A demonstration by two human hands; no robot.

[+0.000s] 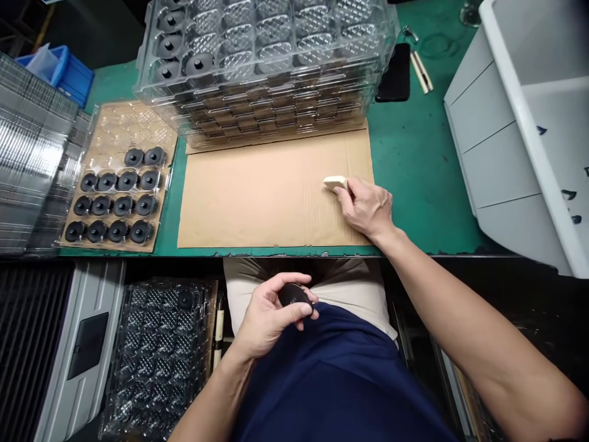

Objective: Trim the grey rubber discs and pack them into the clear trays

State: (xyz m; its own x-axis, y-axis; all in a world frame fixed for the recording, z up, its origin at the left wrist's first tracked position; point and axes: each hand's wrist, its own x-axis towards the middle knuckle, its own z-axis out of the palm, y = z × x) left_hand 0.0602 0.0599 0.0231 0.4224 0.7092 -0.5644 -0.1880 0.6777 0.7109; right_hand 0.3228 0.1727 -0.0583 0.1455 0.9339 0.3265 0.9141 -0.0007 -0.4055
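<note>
My left hand (269, 316), above my lap, has its fingers curled around a black rounded part (294, 296), probably plastic. My right hand (368, 205) rests on the sheet of cardboard (257, 196) near its right side. It grips a flat cream-coloured handle (335, 182), whose end sticks out past the thumb; the rest is hidden in the fist. Similar black parts with a small central knob (127, 180) sit in rows in a clear tray (99, 132) on the left of the bench.
A tall stack of clear trays (276, 80) stands behind the cardboard. On the right are a phone-like black slab (394, 72), a cream-handled tool (421, 72) and a white bin (501, 129). More trays (156, 356) lie below the bench. A blue box (73, 77) is at far left.
</note>
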